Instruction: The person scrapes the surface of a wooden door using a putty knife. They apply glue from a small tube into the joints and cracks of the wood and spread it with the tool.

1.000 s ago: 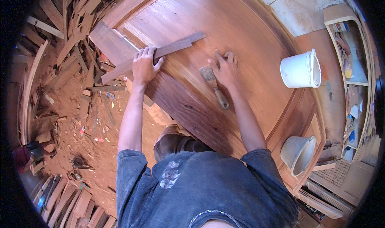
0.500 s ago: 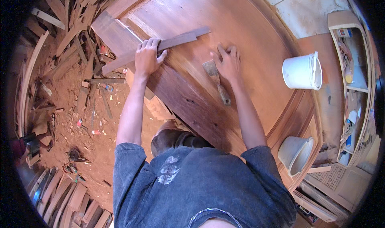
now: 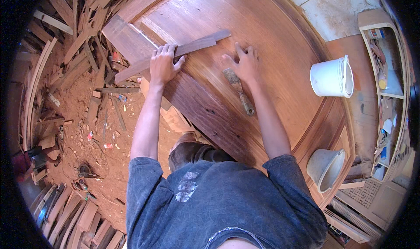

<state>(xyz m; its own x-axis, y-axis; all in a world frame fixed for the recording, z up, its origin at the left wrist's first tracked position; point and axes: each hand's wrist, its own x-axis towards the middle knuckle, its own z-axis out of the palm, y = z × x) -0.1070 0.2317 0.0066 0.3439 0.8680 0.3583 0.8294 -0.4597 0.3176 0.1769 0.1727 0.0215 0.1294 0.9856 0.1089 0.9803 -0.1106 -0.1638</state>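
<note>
My left hand [image 3: 163,66] lies over a long, narrow wooden strip [image 3: 197,45], its fingers curled across the far side and the thumb on the near side. The strip runs slantwise over a large reddish-brown wooden panel [image 3: 280,82], and its left end sticks out past the panel's edge. Above the panel, my right hand [image 3: 246,68] has its fingers spread and holds nothing. Just left of that hand and forearm, a scraper [image 3: 237,89] with a worn, stained blade lies flat, its handle toward me.
A white bucket [image 3: 331,77] stands at the panel's right, with a greyish bucket [image 3: 324,169] tipped nearer me. Farther right is a cluttered shelf [image 3: 396,94]. Wood scraps [image 3: 83,43] are heaped at far left, and stacked wood pieces [image 3: 76,216] sit at near left.
My right hand has shifted slightly away from me and to the left, its thumb now more spread. The left hand keeps its place on the strip. The whole view has moved slightly.
</note>
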